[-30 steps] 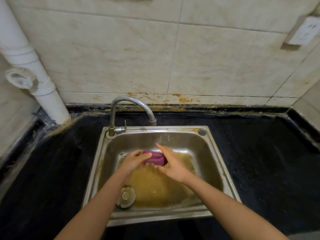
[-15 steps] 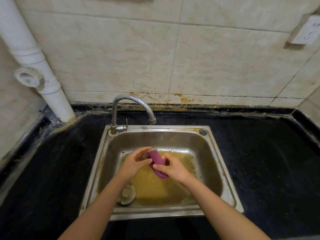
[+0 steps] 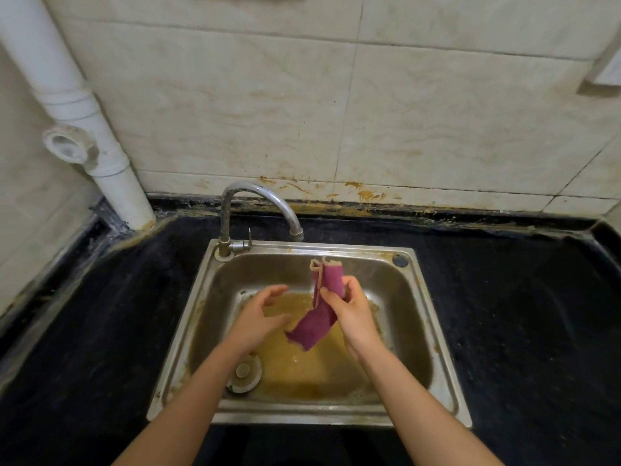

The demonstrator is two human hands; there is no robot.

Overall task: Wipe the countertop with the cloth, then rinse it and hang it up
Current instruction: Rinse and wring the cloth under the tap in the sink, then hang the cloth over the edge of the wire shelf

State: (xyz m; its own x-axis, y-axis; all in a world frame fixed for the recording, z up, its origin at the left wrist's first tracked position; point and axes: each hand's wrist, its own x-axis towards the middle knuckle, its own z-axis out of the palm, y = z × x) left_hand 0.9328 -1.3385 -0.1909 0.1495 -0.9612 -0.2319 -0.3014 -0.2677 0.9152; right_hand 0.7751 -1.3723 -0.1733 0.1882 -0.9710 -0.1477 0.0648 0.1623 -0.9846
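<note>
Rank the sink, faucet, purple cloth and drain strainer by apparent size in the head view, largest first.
1. Sink, by far the largest.
2 and 3. Faucet and purple cloth span about alike; the cloth hangs folded from the right hand, so I leave them tied.
4. Drain strainer, smallest.

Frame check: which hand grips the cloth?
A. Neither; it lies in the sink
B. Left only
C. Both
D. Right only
D: the right hand pinches the cloth, which hangs over the sink, while the left hand is open beside it, its fingers not closed on anything.
</note>
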